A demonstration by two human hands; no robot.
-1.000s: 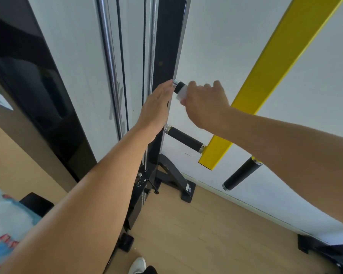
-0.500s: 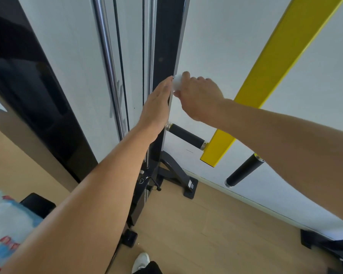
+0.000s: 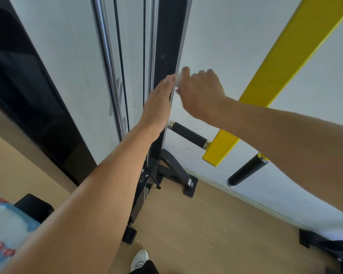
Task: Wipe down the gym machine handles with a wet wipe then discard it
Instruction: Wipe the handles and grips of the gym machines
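My right hand [image 3: 201, 93] is closed around a white wet wipe [image 3: 179, 80], which covers the end of an upper machine handle; the handle itself is hidden under the hand and wipe. Flat and with fingers extended, my left hand [image 3: 158, 101] presses against the black upright post [image 3: 167, 46], its fingertips touching the wipe. Below the hands, a black foam-grip handle [image 3: 188, 136] sticks out of the yellow bar [image 3: 281, 62]. A second black handle [image 3: 246, 171] hangs lower right.
Chrome guide rods [image 3: 107, 72] and black cables run up left of the post. A tall dark panel [image 3: 28, 99] stands at the left. A wet-wipe pack [image 3: 2, 232] lies bottom left. My white shoe [image 3: 140, 258] is on the wooden floor by the machine's foot [image 3: 186, 184].
My right hand slid the wipe leftward along the upper handle to its end cap, which is now covered. The left hand stayed flat on the post.
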